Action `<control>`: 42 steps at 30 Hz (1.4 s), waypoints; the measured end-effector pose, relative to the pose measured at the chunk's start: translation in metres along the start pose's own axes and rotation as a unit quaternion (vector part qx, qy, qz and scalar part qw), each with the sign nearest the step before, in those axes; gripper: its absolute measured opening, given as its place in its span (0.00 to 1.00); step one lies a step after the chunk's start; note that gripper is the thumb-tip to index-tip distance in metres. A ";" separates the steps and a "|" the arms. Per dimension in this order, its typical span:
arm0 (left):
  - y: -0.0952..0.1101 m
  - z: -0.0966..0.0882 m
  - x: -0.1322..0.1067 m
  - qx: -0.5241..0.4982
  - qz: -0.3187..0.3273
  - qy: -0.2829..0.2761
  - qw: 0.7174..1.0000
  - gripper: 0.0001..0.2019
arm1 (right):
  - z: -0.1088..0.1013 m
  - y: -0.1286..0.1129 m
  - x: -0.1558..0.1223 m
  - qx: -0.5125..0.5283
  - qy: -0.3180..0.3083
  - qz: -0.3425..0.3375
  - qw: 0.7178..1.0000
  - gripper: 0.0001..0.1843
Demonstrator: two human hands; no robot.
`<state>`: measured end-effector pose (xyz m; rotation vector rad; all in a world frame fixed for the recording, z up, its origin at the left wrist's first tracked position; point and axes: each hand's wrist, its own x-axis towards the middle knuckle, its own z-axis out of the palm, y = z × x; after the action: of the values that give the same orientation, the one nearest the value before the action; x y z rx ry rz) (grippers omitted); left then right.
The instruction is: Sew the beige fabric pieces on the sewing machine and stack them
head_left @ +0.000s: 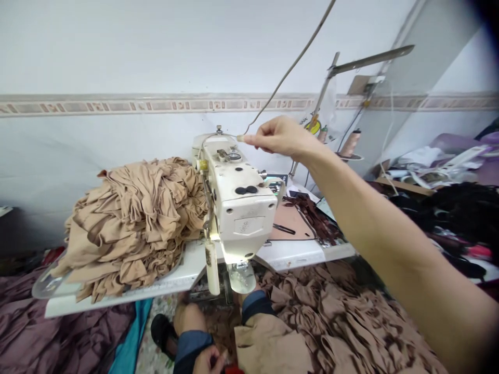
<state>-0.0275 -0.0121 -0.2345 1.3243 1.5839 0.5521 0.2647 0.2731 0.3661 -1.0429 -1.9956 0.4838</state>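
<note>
My right hand (278, 137) reaches over the top of the white sewing machine (234, 200), fingers pinched on a thin thread (288, 70) that runs up and to the right out of view. My left hand (208, 359) is low at the bottom edge by my knee, fingers curled next to a tan fabric piece (268, 345) on my lap; what it grips is hidden. A tall heap of tan fabric pieces (136, 218) lies on the table left of the machine.
A thread stand (366, 59) with cones rises behind the machine on the right. Brown fabric strips (312, 213) lie on the table. Brown fabric pieces (351, 322) pile at the lower right, purple cloth (47, 332) at the lower left. Clutter fills the far right.
</note>
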 end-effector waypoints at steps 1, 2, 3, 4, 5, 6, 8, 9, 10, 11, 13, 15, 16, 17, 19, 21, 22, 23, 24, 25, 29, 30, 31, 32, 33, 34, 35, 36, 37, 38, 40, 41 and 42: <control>0.005 -0.001 -0.002 0.008 0.003 -0.001 1.000 0.37 | 0.009 0.000 -0.001 0.002 0.015 -0.011 1.000 0.30; 0.012 -0.001 -0.004 0.016 0.007 0.001 1.000 0.36 | 0.018 -0.003 -0.003 0.006 0.020 -0.021 1.000 0.31; 0.019 -0.002 -0.007 0.023 0.011 0.006 1.000 0.35 | 0.026 -0.006 -0.004 0.012 0.017 -0.028 0.999 0.31; 0.028 -0.003 -0.010 0.028 0.015 0.013 0.999 0.35 | 0.033 -0.010 -0.005 0.018 0.007 -0.033 0.999 0.31; 0.037 -0.004 -0.014 0.031 0.020 0.023 0.999 0.34 | 0.039 -0.013 -0.006 0.023 -0.009 -0.035 0.999 0.31; 0.046 -0.005 -0.018 0.033 0.026 0.031 0.999 0.34 | 0.043 -0.016 -0.007 0.026 -0.025 -0.033 0.999 0.30; 0.062 -0.008 -0.026 0.033 0.039 0.041 0.998 0.33 | 0.046 -0.018 -0.008 0.024 -0.037 -0.027 0.999 0.27; 0.068 -0.009 -0.029 0.030 0.045 0.040 0.998 0.33 | 0.045 -0.017 -0.009 0.023 -0.029 -0.024 0.999 0.26; 0.071 -0.011 -0.033 0.027 0.049 0.037 0.998 0.33 | 0.044 -0.014 -0.011 0.026 -0.016 -0.020 0.999 0.26; 0.073 -0.012 -0.036 0.023 0.052 0.032 0.998 0.33 | 0.042 -0.010 -0.014 0.039 0.000 -0.015 0.999 0.25; 0.073 -0.014 -0.041 0.014 0.060 0.020 0.998 0.33 | 0.035 0.003 -0.026 0.101 0.033 -0.001 0.994 0.24; 0.073 -0.015 -0.047 0.003 0.071 0.011 0.997 0.33 | 0.028 0.019 -0.051 0.171 0.080 0.003 0.982 0.25; 0.074 -0.016 -0.050 -0.001 0.078 0.007 0.997 0.32 | 0.025 0.028 -0.071 0.190 0.104 0.001 0.976 0.26; 0.076 -0.016 -0.053 -0.005 0.084 0.004 0.996 0.32 | 0.023 0.037 -0.094 0.195 0.125 0.002 0.973 0.27; 0.087 -0.015 -0.057 -0.011 0.098 0.000 0.995 0.31 | 0.028 0.059 -0.154 0.178 0.126 0.036 0.975 0.27; 0.103 -0.012 -0.060 -0.012 0.129 -0.006 0.991 0.29 | 0.049 0.085 -0.224 0.176 0.061 0.136 0.973 0.23; 0.111 -0.008 -0.060 -0.012 0.152 -0.010 0.988 0.27 | 0.066 0.099 -0.259 0.176 0.022 0.191 0.965 0.23; 0.120 -0.004 -0.059 -0.009 0.176 -0.014 0.984 0.24 | 0.087 0.113 -0.292 0.177 -0.021 0.239 0.955 0.24; 0.127 0.001 -0.056 0.000 0.197 -0.019 0.980 0.22 | 0.109 0.126 -0.324 0.175 -0.092 0.271 0.942 0.23; 0.132 0.008 -0.053 0.013 0.211 -0.027 0.977 0.19 | 0.134 0.138 -0.352 0.179 -0.139 0.284 0.932 0.22; 0.140 0.034 -0.037 0.071 0.203 -0.060 0.975 0.09 | 0.213 0.160 -0.426 0.184 -0.205 0.289 0.917 0.20; 0.140 0.039 -0.034 0.078 0.196 -0.066 0.975 0.07 | 0.224 0.161 -0.435 0.179 -0.209 0.286 0.918 0.19; 0.141 0.043 -0.033 0.082 0.189 -0.071 0.976 0.05 | 0.231 0.161 -0.440 0.174 -0.210 0.283 0.920 0.17; 0.142 0.044 -0.034 0.086 0.183 -0.077 0.976 0.05 | 0.235 0.160 -0.443 0.170 -0.209 0.278 0.922 0.16; 0.144 0.044 -0.035 0.088 0.180 -0.082 0.976 0.06 | 0.235 0.159 -0.443 0.167 -0.208 0.270 0.925 0.16; 0.147 0.041 -0.037 0.088 0.179 -0.087 0.976 0.06 | 0.234 0.158 -0.442 0.166 -0.212 0.256 0.929 0.16; 0.151 0.036 -0.040 0.087 0.179 -0.091 0.976 0.06 | 0.231 0.157 -0.440 0.166 -0.221 0.239 0.931 0.16; 0.156 0.030 -0.043 0.084 0.182 -0.095 0.975 0.06 | 0.227 0.156 -0.437 0.169 -0.237 0.222 0.931 0.14; 0.162 0.023 -0.047 0.077 0.185 -0.100 0.975 0.06 | 0.223 0.153 -0.434 0.176 -0.255 0.209 0.928 0.13; 0.169 0.014 -0.051 0.065 0.188 -0.104 0.974 0.06 | 0.219 0.150 -0.431 0.189 -0.267 0.204 0.923 0.14; 0.183 -0.006 -0.059 0.030 0.194 -0.107 0.975 0.08 | 0.211 0.141 -0.423 0.238 -0.267 0.224 0.907 0.18; 0.191 -0.016 -0.063 0.009 0.199 -0.109 0.974 0.11 | 0.207 0.135 -0.418 0.269 -0.257 0.240 0.896 0.19; 0.198 -0.026 -0.067 -0.009 0.206 -0.109 0.972 0.13 | 0.203 0.128 -0.413 0.298 -0.247 0.256 0.886 0.20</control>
<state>0.0424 -0.0071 -0.0362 1.6528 1.1261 0.6436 0.3005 0.0194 -0.0369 -1.0950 -1.7487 1.6751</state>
